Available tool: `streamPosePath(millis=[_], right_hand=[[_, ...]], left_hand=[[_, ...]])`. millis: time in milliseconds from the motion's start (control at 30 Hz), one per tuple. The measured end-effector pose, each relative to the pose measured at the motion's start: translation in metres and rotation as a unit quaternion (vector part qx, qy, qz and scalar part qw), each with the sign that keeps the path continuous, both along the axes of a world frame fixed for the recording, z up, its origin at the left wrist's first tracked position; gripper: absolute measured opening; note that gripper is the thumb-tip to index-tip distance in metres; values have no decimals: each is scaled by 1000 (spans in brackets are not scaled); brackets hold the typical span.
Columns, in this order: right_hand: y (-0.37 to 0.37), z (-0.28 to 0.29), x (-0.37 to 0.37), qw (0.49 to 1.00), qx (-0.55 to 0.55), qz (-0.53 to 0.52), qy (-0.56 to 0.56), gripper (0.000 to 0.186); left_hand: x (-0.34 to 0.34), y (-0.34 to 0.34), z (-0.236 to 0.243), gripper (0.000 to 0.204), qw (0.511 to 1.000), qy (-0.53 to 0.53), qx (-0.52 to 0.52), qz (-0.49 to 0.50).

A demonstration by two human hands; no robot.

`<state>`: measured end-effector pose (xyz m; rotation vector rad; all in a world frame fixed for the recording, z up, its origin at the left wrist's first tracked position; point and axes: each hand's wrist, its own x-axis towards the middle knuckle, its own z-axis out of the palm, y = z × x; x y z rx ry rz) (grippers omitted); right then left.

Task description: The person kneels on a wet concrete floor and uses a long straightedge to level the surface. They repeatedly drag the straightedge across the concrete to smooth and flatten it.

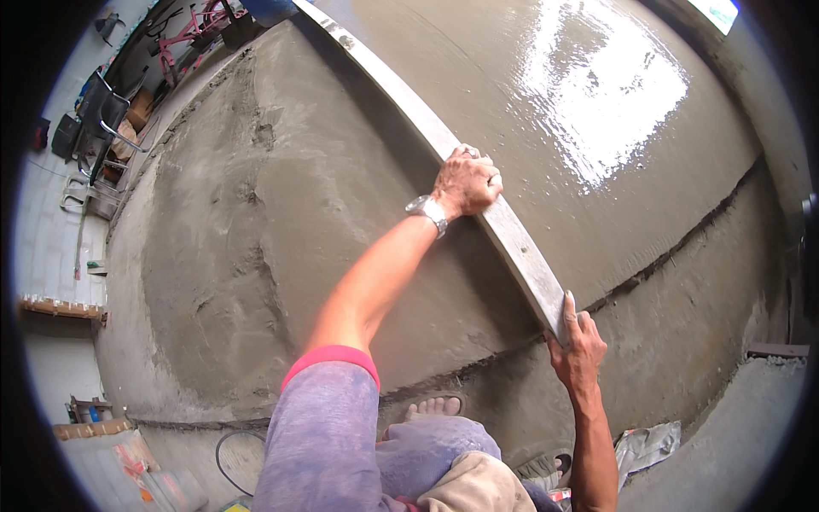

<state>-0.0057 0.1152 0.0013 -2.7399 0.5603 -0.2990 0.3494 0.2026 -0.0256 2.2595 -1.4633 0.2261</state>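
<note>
Only got the head view to go on, so: there's a long pale bar (522,256) lying slantwise across a wet grey floor, running from just in front of the person up toward the far wall. Left hand (467,181) is closed over it partway along, knuckles up, and the right hand (580,346) has the near end gripped, thumb on one side, index finger stretched along the other. As for how far along it is, I'd call it partly done. Right of the bar, the wet surface (631,222) looks smooth and glossy, with a big patch of light bouncing off it, plus a few faint lines and small specks. Left of the bar, the duller stretch (341,188) looks fairly even close in, but further left there's a rough strip (256,192) with ridges and pits, and I'd say that's the bit most obviously left. A dark, ragged seam (682,247) cuts across on the near side, and the nearer strip (665,333) past it looks patchier than the glossy part, though I can't tell if it's meant to match. One sandaled foot (435,406) is right by that seam.
</note>
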Motion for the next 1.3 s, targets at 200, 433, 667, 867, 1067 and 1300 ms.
streamPosePath(millis=[200,433,667,867,1067,1300], right_hand=[[6,4,12,1000,-7,-6,10,82],[1,0,-3,1000,8,-1,10,83],[5,-1,12,1000,13,6,-11,87],[2,2,-1,1000,5,3,13,82],[9,3,18,1000,22,10,-5,86],[8,3,10,1000,0,11,2,83]], left_hand=[[8,3,2,20,1000,17,-16,3],[-1,5,1,21,999,17,-31,-4],[9,10,7,23,1000,14,16,9],[0,4,-1,21,1000,5,-12,-2],[12,13,0,22,1000,-2,-11,17],[6,12,1,22,1000,5,-21,10]])
